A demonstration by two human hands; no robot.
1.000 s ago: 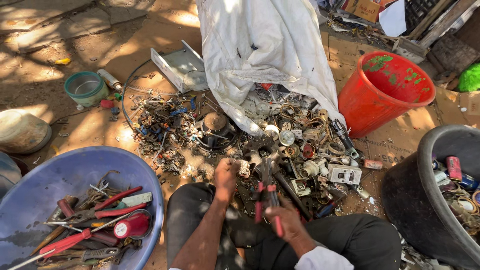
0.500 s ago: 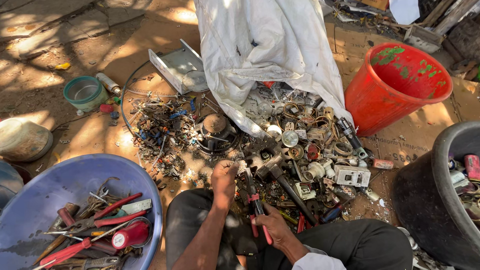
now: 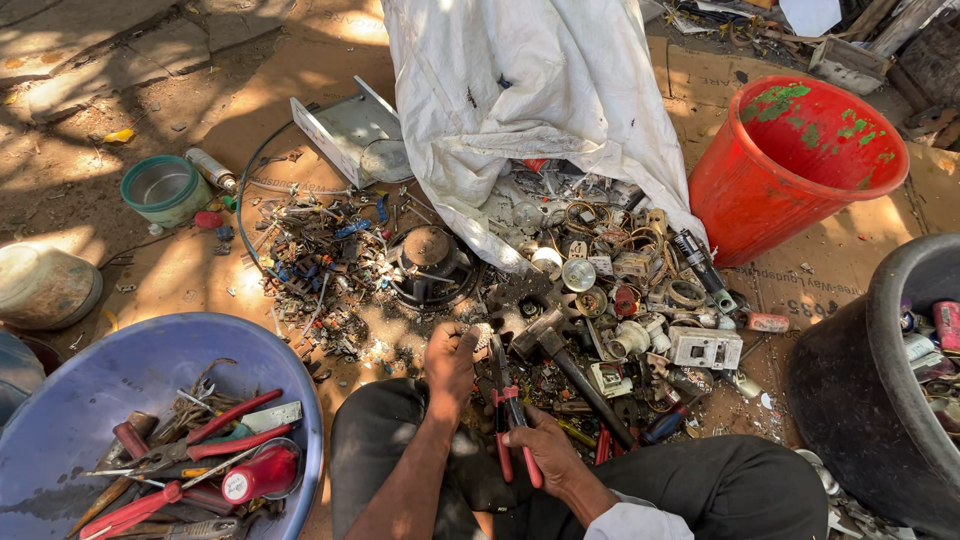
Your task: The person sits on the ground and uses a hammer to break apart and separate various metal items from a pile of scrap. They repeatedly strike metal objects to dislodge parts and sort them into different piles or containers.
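My right hand grips red-handled pliers, jaws pointing up toward my left hand. My left hand pinches a small pale metal part right at the plier jaws. Both hands hover above my dark trousers and a heap of scrap metal and electrical parts spread on the ground. A hammer lies in the heap just right of the pliers.
A blue basin with red-handled tools sits at lower left. A white sack spills scrap at the top. A red bucket stands right, a black tub far right, a green bowl and speaker cone left.
My hands have come closer together and lower; the pliers swung from right of my left hand to meet the small part it holds.
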